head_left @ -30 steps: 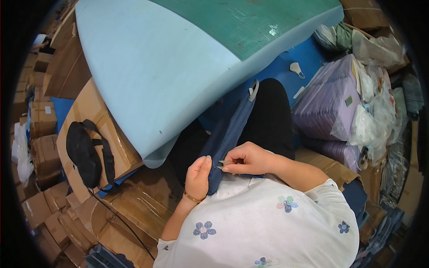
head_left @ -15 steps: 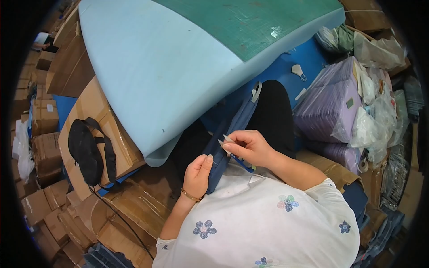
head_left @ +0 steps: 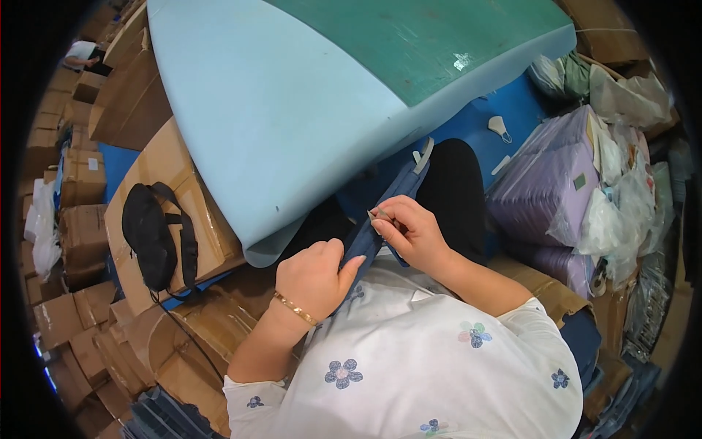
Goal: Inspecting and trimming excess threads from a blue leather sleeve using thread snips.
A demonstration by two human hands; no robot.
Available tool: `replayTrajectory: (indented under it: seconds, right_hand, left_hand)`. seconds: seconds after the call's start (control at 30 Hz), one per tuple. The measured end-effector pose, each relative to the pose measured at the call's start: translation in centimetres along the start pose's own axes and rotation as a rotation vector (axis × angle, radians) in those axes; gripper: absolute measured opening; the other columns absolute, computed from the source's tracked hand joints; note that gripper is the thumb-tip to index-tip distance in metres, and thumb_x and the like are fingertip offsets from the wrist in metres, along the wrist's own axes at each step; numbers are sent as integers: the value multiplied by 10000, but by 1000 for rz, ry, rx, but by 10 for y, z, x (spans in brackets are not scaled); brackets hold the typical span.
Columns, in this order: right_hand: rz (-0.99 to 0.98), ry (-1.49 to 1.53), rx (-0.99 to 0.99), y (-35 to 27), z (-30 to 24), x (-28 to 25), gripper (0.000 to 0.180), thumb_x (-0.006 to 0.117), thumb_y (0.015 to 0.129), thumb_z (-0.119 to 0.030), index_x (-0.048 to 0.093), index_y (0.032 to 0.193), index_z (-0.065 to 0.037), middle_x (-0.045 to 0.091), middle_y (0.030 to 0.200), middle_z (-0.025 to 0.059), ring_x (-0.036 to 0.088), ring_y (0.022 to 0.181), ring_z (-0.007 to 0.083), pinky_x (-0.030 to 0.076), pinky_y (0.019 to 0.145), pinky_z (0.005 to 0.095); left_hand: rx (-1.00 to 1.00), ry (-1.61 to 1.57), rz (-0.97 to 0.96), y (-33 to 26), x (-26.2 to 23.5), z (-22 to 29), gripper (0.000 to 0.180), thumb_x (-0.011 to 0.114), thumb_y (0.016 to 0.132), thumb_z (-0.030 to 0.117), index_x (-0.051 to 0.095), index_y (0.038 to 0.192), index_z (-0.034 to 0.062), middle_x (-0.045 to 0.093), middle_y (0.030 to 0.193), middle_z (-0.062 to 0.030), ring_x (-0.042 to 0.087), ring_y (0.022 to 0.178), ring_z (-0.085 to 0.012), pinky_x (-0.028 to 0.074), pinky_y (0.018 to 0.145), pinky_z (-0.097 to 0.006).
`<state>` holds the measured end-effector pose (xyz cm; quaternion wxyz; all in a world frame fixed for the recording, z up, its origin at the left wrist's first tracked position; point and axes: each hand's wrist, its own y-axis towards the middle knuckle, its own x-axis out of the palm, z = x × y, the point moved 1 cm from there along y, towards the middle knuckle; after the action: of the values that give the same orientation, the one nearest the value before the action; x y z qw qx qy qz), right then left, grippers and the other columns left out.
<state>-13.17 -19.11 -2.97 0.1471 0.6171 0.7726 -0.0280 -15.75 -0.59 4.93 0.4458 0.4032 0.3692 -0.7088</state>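
Observation:
A long, narrow piece of dark blue fabric (head_left: 401, 186) lies across my lap, with a pale grey strap-like loop (head_left: 423, 155) at its far end. My left hand (head_left: 316, 276) is closed on the near part of this fabric, thumb lying along it. In my right hand (head_left: 409, 230) is a pair of small thread snips (head_left: 374, 215), held just above the fabric's middle. Only the pointed metal tips show past my fingers; the rest is hidden in the palm.
A light blue covered table (head_left: 256, 110) with a green mat (head_left: 439, 51) stands ahead. On the left, a black bag (head_left: 148, 235) rests on a cardboard box (head_left: 179, 164). Plastic-wrapped purple stacks (head_left: 545, 179) stand right, near a white face mask (head_left: 499, 129) on the blue surface.
My left hand has turned, its back now facing up, and shifted slightly left. My right hand has risen a little, and its fingers have closed further over the snips. The view has shifted slightly.

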Motion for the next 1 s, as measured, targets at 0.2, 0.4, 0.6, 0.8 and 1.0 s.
replayTrajectory:
  seconds: [0.2,0.4,0.6,0.8,1.0]
  right_hand:
    - [2,67,-20,-5,6,-8,110,640,856,-125,625,861,-16,591,935,80,485,554,96,411,542,210]
    - [-489,516,472,-20,-18,-23,176,648,875,-186,638,817,-20,563,677,-17,484,608,27,381,533,198]
    - [-737,425,648,-17,-21,-28,186,677,860,-186,666,812,-6,557,614,-32,474,540,11,358,482,176]
    - [-818,311,633,-20,-18,-25,212,696,843,-197,670,749,-9,547,582,-29,460,513,21,346,463,196]
    - [-852,263,679,-18,-22,-25,210,694,844,-199,671,749,-14,551,585,-29,460,515,28,348,464,205]
  left_hand:
    - [68,-489,-149,8,32,-23,270,574,885,242,497,703,58,538,646,-115,522,552,-269,427,509,-344]
    - [-274,-1272,-288,-4,68,-24,230,523,946,188,541,760,54,459,684,52,395,645,-44,349,571,-207]
    - [-358,-1408,-307,-8,81,-18,211,552,930,176,545,750,65,423,693,85,362,656,-17,311,571,-180]
    - [-370,-1473,-353,-7,81,-16,226,578,911,186,543,723,67,428,679,86,365,652,-13,308,573,-176]
    - [-377,-1500,-369,-10,88,-17,205,583,907,173,556,730,73,464,689,87,390,662,-5,326,596,-163]
